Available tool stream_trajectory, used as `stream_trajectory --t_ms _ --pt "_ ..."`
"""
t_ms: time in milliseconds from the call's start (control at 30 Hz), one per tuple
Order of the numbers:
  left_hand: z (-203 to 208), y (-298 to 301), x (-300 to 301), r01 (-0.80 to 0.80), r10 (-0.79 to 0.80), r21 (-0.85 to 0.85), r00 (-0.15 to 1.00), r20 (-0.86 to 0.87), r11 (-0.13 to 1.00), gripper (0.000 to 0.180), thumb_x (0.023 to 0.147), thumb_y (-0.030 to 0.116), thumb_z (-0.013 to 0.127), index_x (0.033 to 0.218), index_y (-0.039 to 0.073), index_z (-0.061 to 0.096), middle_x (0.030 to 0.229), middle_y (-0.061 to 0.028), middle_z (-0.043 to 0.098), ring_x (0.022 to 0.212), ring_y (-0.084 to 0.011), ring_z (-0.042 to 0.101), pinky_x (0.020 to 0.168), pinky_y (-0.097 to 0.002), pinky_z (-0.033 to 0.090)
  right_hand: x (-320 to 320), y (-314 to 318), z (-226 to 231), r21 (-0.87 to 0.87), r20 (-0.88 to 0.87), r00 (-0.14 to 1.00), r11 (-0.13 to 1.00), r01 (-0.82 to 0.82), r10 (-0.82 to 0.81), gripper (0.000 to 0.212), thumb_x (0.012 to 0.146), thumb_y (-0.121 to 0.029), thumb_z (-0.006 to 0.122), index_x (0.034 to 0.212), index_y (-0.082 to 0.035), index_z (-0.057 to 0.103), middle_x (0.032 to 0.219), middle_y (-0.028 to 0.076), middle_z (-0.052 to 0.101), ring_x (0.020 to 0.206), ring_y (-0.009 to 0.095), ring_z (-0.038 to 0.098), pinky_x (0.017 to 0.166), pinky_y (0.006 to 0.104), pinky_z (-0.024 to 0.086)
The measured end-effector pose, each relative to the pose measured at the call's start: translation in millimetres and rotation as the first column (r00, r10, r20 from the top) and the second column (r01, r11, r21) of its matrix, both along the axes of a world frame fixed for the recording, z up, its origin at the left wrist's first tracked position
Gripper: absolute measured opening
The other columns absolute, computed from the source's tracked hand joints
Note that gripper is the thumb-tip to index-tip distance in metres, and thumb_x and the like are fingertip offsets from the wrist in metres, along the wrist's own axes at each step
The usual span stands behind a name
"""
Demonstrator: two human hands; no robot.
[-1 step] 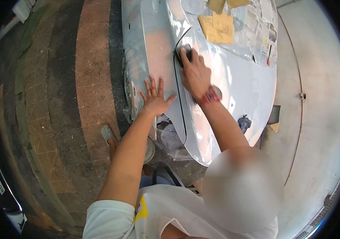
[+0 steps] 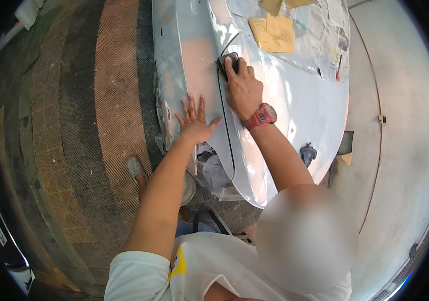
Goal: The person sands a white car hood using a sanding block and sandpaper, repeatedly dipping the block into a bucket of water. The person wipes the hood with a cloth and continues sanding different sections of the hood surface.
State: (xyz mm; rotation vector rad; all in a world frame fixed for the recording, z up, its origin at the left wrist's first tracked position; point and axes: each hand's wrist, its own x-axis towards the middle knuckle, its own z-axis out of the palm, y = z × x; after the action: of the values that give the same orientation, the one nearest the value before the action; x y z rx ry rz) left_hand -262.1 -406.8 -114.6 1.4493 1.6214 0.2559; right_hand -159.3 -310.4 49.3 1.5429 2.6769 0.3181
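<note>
The right fingers (image 2: pixel 230 68) hide part of the dark block (image 2: pixel 235 60). A round blur (image 2: pixel 307 238) covers some shirt (image 2: pixel 209 253). The top edge cuts off the car body (image 2: pixel 315 103).

White short-sleeved shirt (image 2: pixel 214 253), yellow patch (image 2: pixel 178 263), red wristwatch (image 2: pixel 261 116), greyish shoe (image 2: pixel 134 165)

Across from me, the person's right-hand grip (image 2: pixel 244 94) holds a dark block (image 2: pixel 231 61) on the patchy car body (image 2: pixel 315 98); the left-hand grip (image 2: pixel 194 128) spreads flat there, near newspaper (image 2: pixel 320 30) bearing tan sheets (image 2: pixel 279 31).

two hands (image 2: pixel 196 130), one dark block (image 2: pixel 235 60), one red wristwatch (image 2: pixel 261 117), one grey shoe (image 2: pixel 134 166)
</note>
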Motion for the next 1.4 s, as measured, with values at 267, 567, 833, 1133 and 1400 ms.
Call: stream_trajectory --t_ms 267,567,833,1133,1400 --pt "-1 3 -13 -0.016 0.016 0.013 1.0 -0.003 1.0 0.114 0.104 0.082 0.042 0.177 0.018 -0.018 0.179 -0.022 -0.033 0.165 -0.0486 -0.028 0.127 -0.0768 -0.008 39 -43 -29 0.055 0.014 0.993 0.992 -0.115 0.114 0.075 0.094 -0.015 0.071 0.164 -0.007 0.046 0.16 0.027 0.049 0.119 0.041 0.065 0.075 0.0484 0.065" --pt "2 2 -12 0.0 0.0 -0.004 1.0 -0.008 1.0 0.114 0.104 0.082 0.041 0.176 0.018 -0.02 0.179 -0.0224 -0.034 0.165 -0.0489 -0.028 0.127 -0.0765 -0.008 61 -77 -35 -0.027 -0.012 0.997 0.996 -0.082 0.081 0.082 0.094 -0.02 0.077 0.168 -0.012 0.043 0.163 0.028 0.046 0.12 0.044 0.065 0.08 0.0487 0.066" --pt "0 0 1 0.007 -0.007 0.002 1.0 0.003 1.0 0.114 0.104 0.083 0.04 0.176 0.019 -0.021 0.179 -0.0223 -0.034 0.165 -0.0479 -0.029 0.127 -0.0762 -0.01 24 37 3 0.028 -0.095 0.994 0.998 0.059 -0.056 0.068 0.099 -0.023 0.073 0.162 -0.015 0.048 0.153 0.019 0.057 0.124 0.041 0.066 0.085 0.0524 0.064" --pt "-2 3 -7 -0.008 0.008 0.009 1.0 -0.009 1.0 0.113 0.103 0.085 0.039 0.176 0.021 -0.019 0.179 -0.0215 -0.033 0.165 -0.0457 -0.03 0.127 -0.0752 -0.011 102 -108 -32 -0.072 -0.023 0.997 0.995 -0.068 0.067 0.081 0.093 -0.016 0.077 0.167 -0.015 0.046 0.163 0.026 0.048 0.12 0.041 0.065 0.086 0.0483 0.064" --pt "-6 3 -3 -0.02 0.02 0.01 0.999 -0.03 1.0 0.116 0.101 0.088 0.038 0.175 0.021 -0.022 0.179 -0.0225 -0.033 0.165 -0.0463 -0.03 0.127 -0.0745 -0.012 44 4 -13 0.014 -0.116 0.989 0.996 0.092 -0.09 0.074 0.095 -0.023 0.077 0.163 -0.02 0.049 0.153 0.015 0.058 0.12 0.038 0.069 0.085 0.0503 0.065"
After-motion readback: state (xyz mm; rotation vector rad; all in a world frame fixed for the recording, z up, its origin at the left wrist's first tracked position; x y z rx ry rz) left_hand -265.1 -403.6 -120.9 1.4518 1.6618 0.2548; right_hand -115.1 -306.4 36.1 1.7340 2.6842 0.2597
